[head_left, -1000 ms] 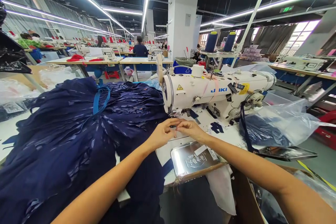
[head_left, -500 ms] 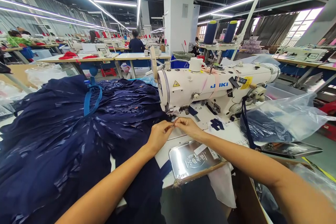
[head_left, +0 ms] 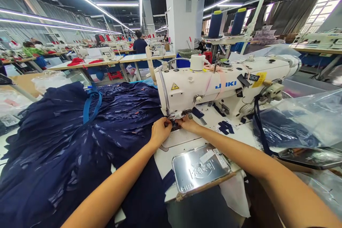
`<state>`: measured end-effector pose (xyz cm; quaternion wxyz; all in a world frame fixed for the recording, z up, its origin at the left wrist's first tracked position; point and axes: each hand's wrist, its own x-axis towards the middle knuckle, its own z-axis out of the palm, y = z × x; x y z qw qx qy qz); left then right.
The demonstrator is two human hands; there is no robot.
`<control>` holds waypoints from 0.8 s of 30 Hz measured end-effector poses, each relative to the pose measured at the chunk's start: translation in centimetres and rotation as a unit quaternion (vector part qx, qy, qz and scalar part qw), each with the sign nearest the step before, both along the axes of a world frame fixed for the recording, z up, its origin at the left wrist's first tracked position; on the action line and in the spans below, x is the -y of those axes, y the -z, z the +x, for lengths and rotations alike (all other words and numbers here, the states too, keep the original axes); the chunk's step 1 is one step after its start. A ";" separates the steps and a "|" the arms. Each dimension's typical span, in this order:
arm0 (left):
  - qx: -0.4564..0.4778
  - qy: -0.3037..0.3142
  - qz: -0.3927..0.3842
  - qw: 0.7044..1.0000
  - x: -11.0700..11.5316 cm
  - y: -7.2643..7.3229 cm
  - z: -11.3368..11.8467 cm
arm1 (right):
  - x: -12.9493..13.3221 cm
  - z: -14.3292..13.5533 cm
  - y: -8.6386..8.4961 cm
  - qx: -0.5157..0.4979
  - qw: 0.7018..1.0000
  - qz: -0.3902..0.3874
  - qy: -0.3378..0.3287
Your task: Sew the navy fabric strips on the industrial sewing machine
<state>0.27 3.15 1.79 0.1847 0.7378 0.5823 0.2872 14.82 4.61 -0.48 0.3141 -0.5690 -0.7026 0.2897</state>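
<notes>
A white sewing machine (head_left: 203, 82) stands at the centre right. Both hands are at its needle area, under the head. My left hand (head_left: 160, 131) is closed, thumb and fingers pinched together just left of the presser foot. From the right, my right hand (head_left: 188, 124) reaches in with its fingers closed beside the foot. Whatever the fingertips hold is too small to make out. A large pile of dark navy fabric (head_left: 66, 142), bound with a blue strap (head_left: 92, 107), spreads to the left of my left arm.
A shiny metal tin lid (head_left: 200, 169) lies in front of the machine. Small navy pieces (head_left: 226, 127) rest on the machine bed. On the right is a clear plastic bag (head_left: 307, 117) with dark contents. Thread cones (head_left: 215, 25) stand behind. A person (head_left: 139, 44) sits farther back.
Both hands have moved forward and up, from in front of the machine to its needle area, and their fingertips are farther apart. The view has shifted slightly.
</notes>
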 end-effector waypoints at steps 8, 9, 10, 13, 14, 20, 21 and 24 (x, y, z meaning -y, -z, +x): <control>0.012 -0.020 -0.012 1.000 -0.2 -0.1 0.6 | -0.2 -0.3 0.3 0.006 1.000 -0.030 0.005; 0.009 -0.022 -0.009 1.000 -0.2 -0.2 0.6 | -0.2 -0.3 0.3 0.003 1.000 -0.030 0.004; 0.007 -0.023 -0.007 1.000 -0.1 -0.2 0.6 | -0.2 -0.3 0.3 0.000 1.000 -0.029 0.004; 0.002 -0.030 0.000 1.000 0.0 -0.3 0.8 | -0.4 -0.3 0.5 -0.010 1.000 -0.022 0.005; 0.002 -0.032 0.002 0.999 0.0 -0.3 0.8 | -0.5 -0.3 0.6 -0.013 1.000 -0.019 0.004; 0.012 -0.044 0.008 0.999 0.0 -0.3 1.0 | -0.7 -0.3 0.9 -0.041 0.999 0.004 -0.005; 0.013 -0.044 0.007 0.999 -0.1 -0.3 1.1 | -0.7 -0.3 1.0 -0.048 0.999 0.007 -0.007; 0.014 -0.046 0.007 0.999 -0.1 -0.4 1.1 | -0.7 -0.2 1.0 -0.066 0.998 0.010 -0.010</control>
